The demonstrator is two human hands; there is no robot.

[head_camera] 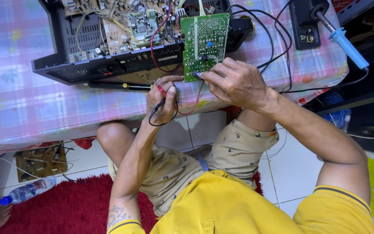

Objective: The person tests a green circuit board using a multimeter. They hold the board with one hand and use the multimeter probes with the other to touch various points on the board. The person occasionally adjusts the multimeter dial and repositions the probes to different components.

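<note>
At the table's [44,108] near edge, the right hand [234,82] pinches the green circuit board [205,41] upright against the open black chassis [109,65], while the left hand [163,97] grips 2 probe leads [161,92] just beside it.

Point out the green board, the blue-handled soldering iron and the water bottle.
Green board [205,41], head view: middle of its solder side.
Soldering iron [348,47], head view: blue handle.
Water bottle [27,191], head view: clear body, on the floor.
</note>
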